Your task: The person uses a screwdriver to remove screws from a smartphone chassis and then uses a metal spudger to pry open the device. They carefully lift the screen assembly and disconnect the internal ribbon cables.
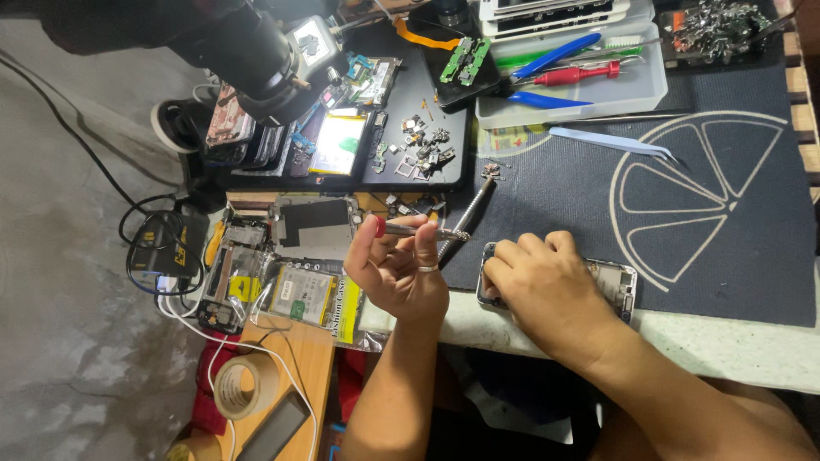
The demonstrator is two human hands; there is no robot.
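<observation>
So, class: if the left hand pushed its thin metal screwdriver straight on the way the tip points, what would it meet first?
Held in the left hand, the thin metal screwdriver points right, so it would probably first meet the slanted silver metal rod by its tip; depth is unclear.

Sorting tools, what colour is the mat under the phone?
Dark navy mat with a white citrus-slice outline, head view.

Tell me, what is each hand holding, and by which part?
The left hand pinches a thin screwdriver near its red-capped handle end. The right hand presses down on the opened phone, gripping its left end.
</observation>
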